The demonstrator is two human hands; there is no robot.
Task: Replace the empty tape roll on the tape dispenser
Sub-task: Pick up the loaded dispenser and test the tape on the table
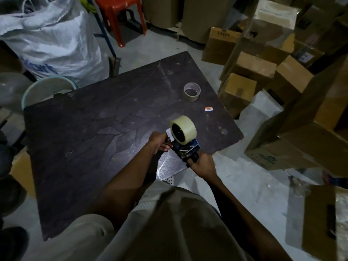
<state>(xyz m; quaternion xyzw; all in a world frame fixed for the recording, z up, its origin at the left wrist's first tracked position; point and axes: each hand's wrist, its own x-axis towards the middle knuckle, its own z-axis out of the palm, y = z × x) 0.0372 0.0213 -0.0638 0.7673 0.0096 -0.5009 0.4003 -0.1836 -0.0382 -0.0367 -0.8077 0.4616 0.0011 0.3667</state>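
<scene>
A blue tape dispenser is held above the near right edge of the dark table. A full roll of clear tape sits on its black hub. My right hand grips the dispenser's black handle from below. My left hand pinches the front of the dispenser, where a white tape end sticks out. The empty cardboard tape core lies flat on the table farther back, apart from both hands.
A small orange-and-white label lies on the table. Cardboard boxes crowd the floor at the right. A white woven sack and a pale bucket stand at the left, a red plastic stool behind.
</scene>
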